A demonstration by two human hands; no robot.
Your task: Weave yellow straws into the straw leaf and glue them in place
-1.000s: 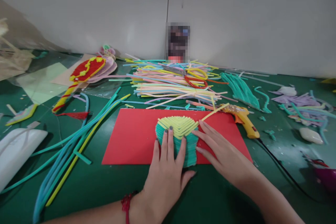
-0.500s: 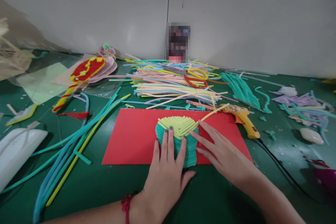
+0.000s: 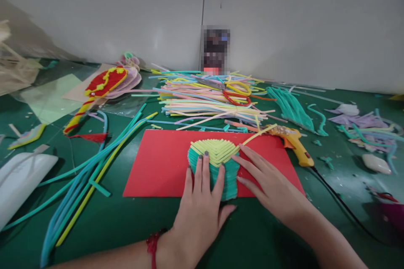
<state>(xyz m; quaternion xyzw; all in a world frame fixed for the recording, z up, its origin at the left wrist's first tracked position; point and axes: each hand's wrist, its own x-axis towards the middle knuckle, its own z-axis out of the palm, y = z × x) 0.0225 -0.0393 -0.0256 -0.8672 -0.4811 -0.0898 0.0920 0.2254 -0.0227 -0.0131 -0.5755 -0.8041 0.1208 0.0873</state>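
Observation:
A fan-shaped piece of green pipe cleaners [image 3: 229, 180], topped with yellow pipe cleaners in a V pattern [image 3: 216, 147], lies on a red sheet [image 3: 151, 164]. My left hand [image 3: 202, 201] rests flat across its lower part, fingers spread. At its right edge, my right hand [image 3: 268, 176] has its fingers stretched out. The right index fingertip touches or nearly touches a loose yellow pipe cleaner [image 3: 257, 135] that slants up to the right from the pattern's edge. The left fingers cover part of the green area.
A yellow glue gun [image 3: 295, 145] lies at the red sheet's right corner, its black cord trailing right. Behind are piled pipe cleaners [image 3: 205, 107] with scissors [image 3: 235, 94] on top. Left are long blue and green pipe cleaners [image 3: 72, 193] and a red-and-yellow fan [image 3: 105, 82].
My right middle finger has drawn slightly right, off the yellow pattern's edge. My left hand stays in place; the whole view has shifted very slightly.

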